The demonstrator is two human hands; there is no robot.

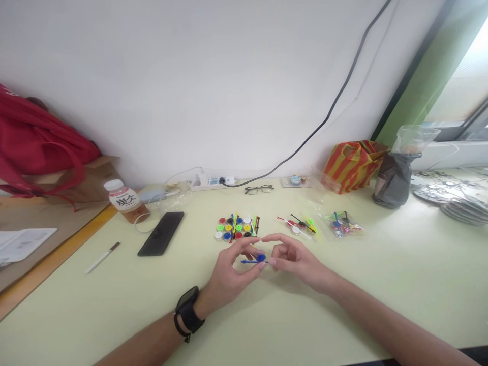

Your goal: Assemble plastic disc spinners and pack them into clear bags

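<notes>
Between thumb and finger, my left hand [236,267] pinches a small blue arrow spinner, whose round blue disc [261,257] is up at the fingertips. Its thin blue arrow [248,262] lies sideways with the point to the left. The thumb and fingers of my right hand [292,259] are closed on the arrow's right end, while the index finger stretches toward the left one. Just beyond the hands lies a group of round discs [229,228] in several colours with thin arrows [256,226] beside them. Further right are loose arrows [299,223] and a clear bag of parts [341,223].
A black phone [161,234], a pen [102,257] and a drink bottle [125,199] are on the left. Eyeglasses [259,189] and a power strip [213,181] lie by the wall. A striped bag [351,165], a grey bag [392,180] and stacked flat pieces [465,208] stand right.
</notes>
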